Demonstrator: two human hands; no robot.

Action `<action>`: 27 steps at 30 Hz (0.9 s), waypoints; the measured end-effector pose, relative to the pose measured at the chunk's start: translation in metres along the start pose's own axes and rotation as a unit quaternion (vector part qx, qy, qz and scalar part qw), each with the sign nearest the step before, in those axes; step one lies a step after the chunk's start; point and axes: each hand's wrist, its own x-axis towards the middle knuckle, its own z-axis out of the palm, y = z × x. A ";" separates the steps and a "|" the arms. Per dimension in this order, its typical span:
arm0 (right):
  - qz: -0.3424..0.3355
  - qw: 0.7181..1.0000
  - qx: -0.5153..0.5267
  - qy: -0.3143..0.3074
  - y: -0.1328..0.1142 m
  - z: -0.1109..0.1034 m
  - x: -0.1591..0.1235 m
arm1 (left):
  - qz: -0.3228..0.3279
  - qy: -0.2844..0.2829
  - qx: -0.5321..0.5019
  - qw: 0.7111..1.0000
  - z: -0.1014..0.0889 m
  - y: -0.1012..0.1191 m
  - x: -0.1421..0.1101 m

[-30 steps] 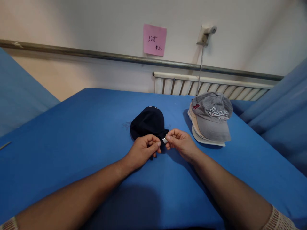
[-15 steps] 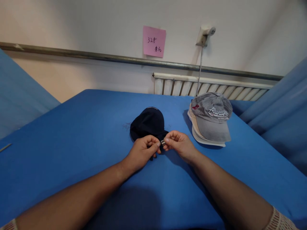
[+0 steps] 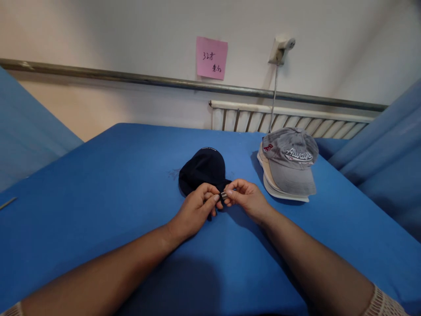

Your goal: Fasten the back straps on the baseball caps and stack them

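Observation:
A black cap (image 3: 204, 169) lies on the blue cloth, its brim toward the wall. At its near side, my left hand (image 3: 200, 205) pinches the dark strap of the cap between thumb and fingers. My right hand (image 3: 245, 198) is closed on a small metal buckle (image 3: 224, 195) on that strap, close to the left fingertips. The fingers partly cover both strap and buckle. A bit of dark strap hangs below my left fingers.
To the right stands a stack of caps, a grey cap (image 3: 292, 160) on top. The blue cloth (image 3: 98, 193) covers the table. Behind are a radiator (image 3: 243, 118), a metal pipe (image 3: 148, 80), a pink note (image 3: 212, 58) and a wall socket (image 3: 279, 50). A thin stick (image 3: 8, 203) lies far left.
My left hand has shifted very slightly, its fingers a little higher along the strap. The right hand, the buckle and the cap stay nearly in place.

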 end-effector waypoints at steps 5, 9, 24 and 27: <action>-0.006 1.000 -0.003 -0.010 0.001 -0.002 0.001 | 0.022 -0.002 0.067 0.998 -0.002 0.004 -0.003; -0.014 0.999 -0.010 -0.036 0.003 0.000 0.001 | 0.031 -0.002 0.115 0.993 -0.001 0.008 -0.005; -0.007 1.000 -0.010 -0.012 0.003 0.003 0.002 | 0.063 -0.020 0.192 0.979 -0.004 0.006 -0.004; -0.015 1.000 -0.018 -0.005 0.004 0.004 0.002 | 0.073 -0.010 0.213 0.974 -0.005 0.005 -0.004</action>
